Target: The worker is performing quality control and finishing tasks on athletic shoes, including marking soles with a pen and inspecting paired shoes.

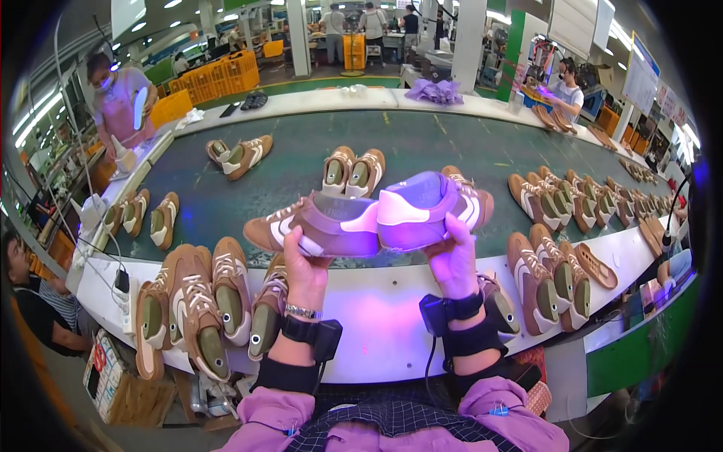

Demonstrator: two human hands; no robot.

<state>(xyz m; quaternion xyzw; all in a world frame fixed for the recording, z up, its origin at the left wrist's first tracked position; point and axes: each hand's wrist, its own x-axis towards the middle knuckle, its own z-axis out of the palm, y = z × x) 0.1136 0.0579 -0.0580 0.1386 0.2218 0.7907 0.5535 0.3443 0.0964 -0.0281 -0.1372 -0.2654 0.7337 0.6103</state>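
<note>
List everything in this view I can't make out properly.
All in the head view:
Most fingers of the left hand: hidden by the shoe it holds.
Underside of the shoe in the right hand: turned away from the camera.
Part of the shoe beside the right forearm: covered by that arm.
Far end of the right-hand shoe row: too small to count.

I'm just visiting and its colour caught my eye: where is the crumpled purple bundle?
In the head view, the crumpled purple bundle lies right of centre on the far white ledge, just across the dark green surface.
</note>
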